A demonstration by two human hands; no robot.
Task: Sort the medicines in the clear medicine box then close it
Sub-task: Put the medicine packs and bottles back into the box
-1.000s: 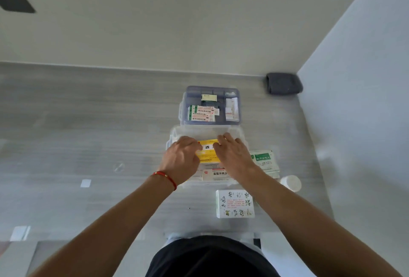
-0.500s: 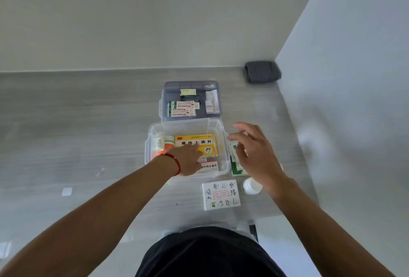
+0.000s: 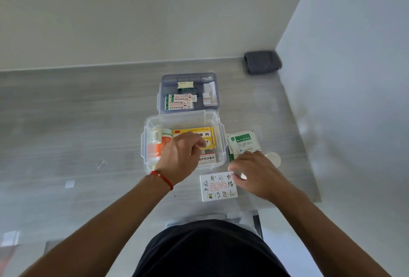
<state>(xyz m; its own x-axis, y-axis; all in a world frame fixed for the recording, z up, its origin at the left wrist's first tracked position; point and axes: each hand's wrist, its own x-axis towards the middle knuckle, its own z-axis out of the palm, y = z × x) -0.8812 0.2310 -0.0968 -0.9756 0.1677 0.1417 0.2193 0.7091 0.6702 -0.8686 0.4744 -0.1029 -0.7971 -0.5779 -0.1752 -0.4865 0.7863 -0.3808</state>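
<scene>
2 hands at the open clear plastic medicine box (image 3: 218,119) on the grey table (image 3: 77,121).

The left hand (image 3: 180,157) hovers over the box with fingers loosely curled, gripping nothing, above the yellow carton (image 3: 209,135) inside. The right hand (image 3: 257,172), just right of the box's near corner, has fingertips on the white flower-printed carton (image 3: 218,188); whether it grips is unclear. The green-and-white sachets (image 3: 242,141) lie right of the box, the grey divided tray (image 3: 188,92) behind it.

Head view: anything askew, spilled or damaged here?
Nothing spilled or damaged. Three medicines lie outside the clear box: green sachets, a white bottle and a flowered box by the right hand.
</scene>
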